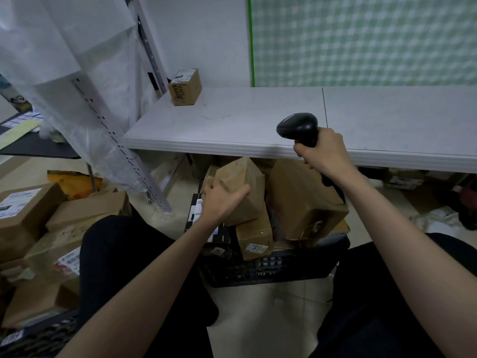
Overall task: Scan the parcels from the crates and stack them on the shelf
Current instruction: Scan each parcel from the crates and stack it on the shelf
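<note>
My left hand [222, 200] grips a small brown cardboard parcel [242, 184], tilted above the black crate [271, 270] between my knees. Other brown parcels fill that crate, among them a large box [304, 200] on the right and a labelled one [255, 239] under the held parcel. My right hand [322, 153] holds a black barcode scanner [296, 126] by its handle, head up and pointing left, in front of the white shelf [258, 120]. One small brown parcel [184, 86] stands at the shelf's back left corner.
A second black crate [38, 337] with several brown boxes [28, 210] sits at my left. A perforated metal shelf post [121, 146] wrapped in plastic film slants down on the left. More boxes lie under the shelf at the right. A green checked wall covering hangs behind.
</note>
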